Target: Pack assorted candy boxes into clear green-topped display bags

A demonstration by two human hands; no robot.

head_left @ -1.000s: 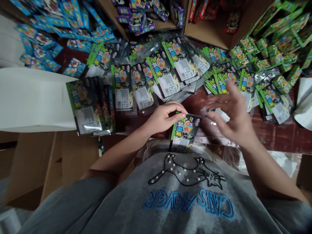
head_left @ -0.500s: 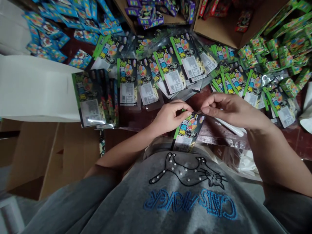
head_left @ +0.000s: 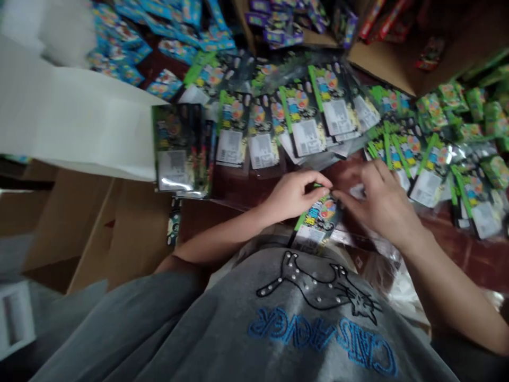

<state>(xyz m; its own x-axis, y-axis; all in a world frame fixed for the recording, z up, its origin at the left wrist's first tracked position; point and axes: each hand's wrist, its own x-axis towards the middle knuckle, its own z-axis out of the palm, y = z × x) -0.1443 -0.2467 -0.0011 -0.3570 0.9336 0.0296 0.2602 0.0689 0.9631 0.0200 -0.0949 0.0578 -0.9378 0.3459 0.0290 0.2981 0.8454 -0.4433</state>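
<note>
A black candy bag (head_left: 316, 220) with a green left edge, colourful print and a white label lies against the front of my shirt at the table's edge. My left hand (head_left: 296, 193) pinches its top edge between thumb and fingers. My right hand (head_left: 382, 201), blurred by motion, is at the bag's top right corner. Its thumb tip is close to that corner, while the other fingers are raised apart from the thumb. Whether the thumb touches the bag I cannot tell. Behind both hands lie more candy bags (head_left: 308, 138) of the same print, overlapping in rows.
A thick stack of bags (head_left: 175, 170) stands at left, beside a white bin (head_left: 99, 122). Small blue packets (head_left: 167, 82) lie behind it, purple packets (head_left: 284, 32) at the back, green packets (head_left: 433, 109) at right. An open cardboard box (head_left: 382, 66) holds red packets.
My right hand's fingers have lifted and parted from the thumb at the bag's top edge. My left hand keeps its pinch. The whole view has shifted, with the table's things now further right.
</note>
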